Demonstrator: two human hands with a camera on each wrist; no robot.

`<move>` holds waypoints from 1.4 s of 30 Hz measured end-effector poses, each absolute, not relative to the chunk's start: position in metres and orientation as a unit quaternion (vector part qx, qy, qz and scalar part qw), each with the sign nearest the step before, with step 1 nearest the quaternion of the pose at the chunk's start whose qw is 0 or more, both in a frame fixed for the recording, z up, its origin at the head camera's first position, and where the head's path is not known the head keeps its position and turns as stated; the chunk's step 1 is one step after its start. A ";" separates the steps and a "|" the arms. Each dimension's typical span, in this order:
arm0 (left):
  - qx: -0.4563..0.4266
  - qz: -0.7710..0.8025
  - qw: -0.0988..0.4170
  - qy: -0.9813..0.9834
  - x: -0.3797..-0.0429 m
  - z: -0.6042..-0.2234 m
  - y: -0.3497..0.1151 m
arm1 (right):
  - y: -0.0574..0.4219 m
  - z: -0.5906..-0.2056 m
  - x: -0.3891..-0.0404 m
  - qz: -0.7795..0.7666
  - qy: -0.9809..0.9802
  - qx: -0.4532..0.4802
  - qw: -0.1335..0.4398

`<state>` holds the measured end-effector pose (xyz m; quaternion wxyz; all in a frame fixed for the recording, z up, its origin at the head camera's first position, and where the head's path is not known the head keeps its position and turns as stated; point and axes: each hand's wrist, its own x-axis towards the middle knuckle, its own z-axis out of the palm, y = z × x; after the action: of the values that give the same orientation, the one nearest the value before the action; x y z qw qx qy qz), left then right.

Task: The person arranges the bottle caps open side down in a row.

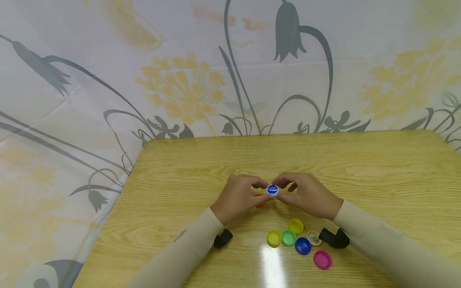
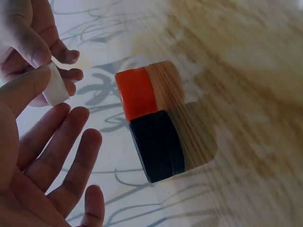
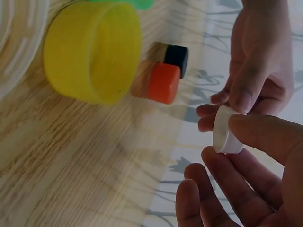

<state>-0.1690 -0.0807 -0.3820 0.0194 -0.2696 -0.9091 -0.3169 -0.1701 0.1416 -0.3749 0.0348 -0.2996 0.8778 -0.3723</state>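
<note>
A white bottle cap (image 1: 272,189) with a blue printed top is held up above the table between both hands. My left hand (image 1: 239,197) pinches it from the left with thumb and finger, the other fingers spread in the left wrist view. From the other side my right hand (image 1: 307,195) pinches the same cap, whose hollow underside shows as a white rim (image 3: 220,130) in the right wrist view. Below the hands an orange cap (image 2: 136,94) stands on the table touching a black cap (image 2: 156,146); the head view shows only part of the orange one.
Nearer the body lie two yellow caps (image 1: 295,226), a green cap (image 1: 289,237), a blue cap (image 1: 303,245), a whitish cap (image 1: 313,238) and a pink cap (image 1: 322,259). The wooden table (image 1: 173,176) meets a patterned cloth (image 1: 201,88) at its back and left edges.
</note>
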 end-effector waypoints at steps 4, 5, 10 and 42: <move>-0.271 -0.293 0.000 -0.917 -0.174 -0.384 -0.080 | 0.142 -0.377 -0.177 -0.365 0.878 -0.302 0.061; -0.270 -0.287 -0.005 -0.919 -0.175 -0.385 -0.080 | 0.142 -0.377 -0.178 -0.364 0.878 -0.303 0.066; -0.272 -0.245 -0.024 -0.930 -0.179 -0.387 -0.076 | 0.143 -0.380 -0.184 -0.356 0.878 -0.308 0.091; -0.292 -0.160 -0.039 -0.942 -0.180 -0.392 -0.065 | 0.139 -0.392 -0.199 -0.323 0.874 -0.330 0.153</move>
<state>-0.1801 -0.0655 -0.3924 -0.0387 -0.2922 -0.9421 -0.1599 -0.1985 0.1386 -0.3924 0.1526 -0.3298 0.8740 -0.3225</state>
